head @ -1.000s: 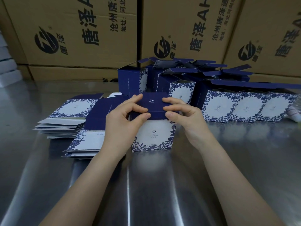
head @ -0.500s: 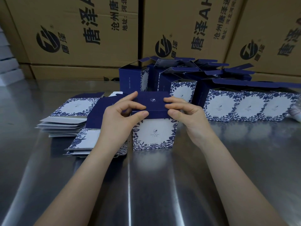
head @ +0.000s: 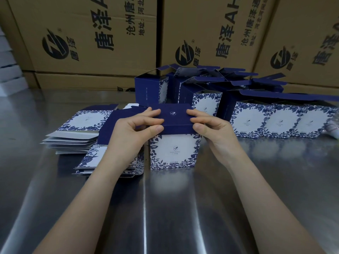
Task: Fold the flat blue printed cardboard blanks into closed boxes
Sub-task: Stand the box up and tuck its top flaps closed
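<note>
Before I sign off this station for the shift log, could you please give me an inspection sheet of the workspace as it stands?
Surface: shiny metal table, reflective, with a seam down the middle.
Job's things: box upright at centre, dark blue lid folded down; flat blanks in two stacks at its left; open-topped boxes behind and to its right.
Clutter: white tube at the right edge, partly cut off.
Grippers: left hand and right hand pinch the lid's two ends, fingers on top, thumbs at the front edge.
Cables: nothing seen.
Surroundings: brown cartons with black print, stacked behind the table.
</note>
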A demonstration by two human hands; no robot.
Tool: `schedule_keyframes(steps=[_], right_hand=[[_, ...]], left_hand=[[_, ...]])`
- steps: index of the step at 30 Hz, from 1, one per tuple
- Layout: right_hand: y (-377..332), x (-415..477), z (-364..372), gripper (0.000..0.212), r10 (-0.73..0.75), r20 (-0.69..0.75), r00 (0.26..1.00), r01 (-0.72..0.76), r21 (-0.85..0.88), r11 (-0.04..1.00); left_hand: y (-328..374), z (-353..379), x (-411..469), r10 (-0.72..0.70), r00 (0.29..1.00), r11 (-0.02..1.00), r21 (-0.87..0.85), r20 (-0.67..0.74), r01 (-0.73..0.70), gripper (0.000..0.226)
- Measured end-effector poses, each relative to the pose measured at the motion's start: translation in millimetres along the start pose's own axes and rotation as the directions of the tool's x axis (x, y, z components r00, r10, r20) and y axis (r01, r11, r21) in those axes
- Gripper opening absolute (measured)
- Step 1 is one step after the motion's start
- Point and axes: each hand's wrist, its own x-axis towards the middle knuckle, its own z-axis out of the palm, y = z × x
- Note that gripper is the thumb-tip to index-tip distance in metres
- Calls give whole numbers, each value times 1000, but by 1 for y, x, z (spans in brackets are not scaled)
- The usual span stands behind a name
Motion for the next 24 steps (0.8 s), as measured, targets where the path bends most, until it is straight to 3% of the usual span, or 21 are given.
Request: schedule_keyframes(steps=[15,20,24], right_hand=[[-1,-1,1,19,-20,0,1000,20,-71,997],[-4,-2,5,12,-46,-41,998,42,-87,995],[-5,-3,5,21,-51,-37,998,46,-129,991]], left_hand=[[-2,5,-2,86,996,987,137,-34,-81,23],[-1,13,-3,109,991,974,206,-76,-91,22],[1,16,-4,106,990,975,205,-97,-84,22]])
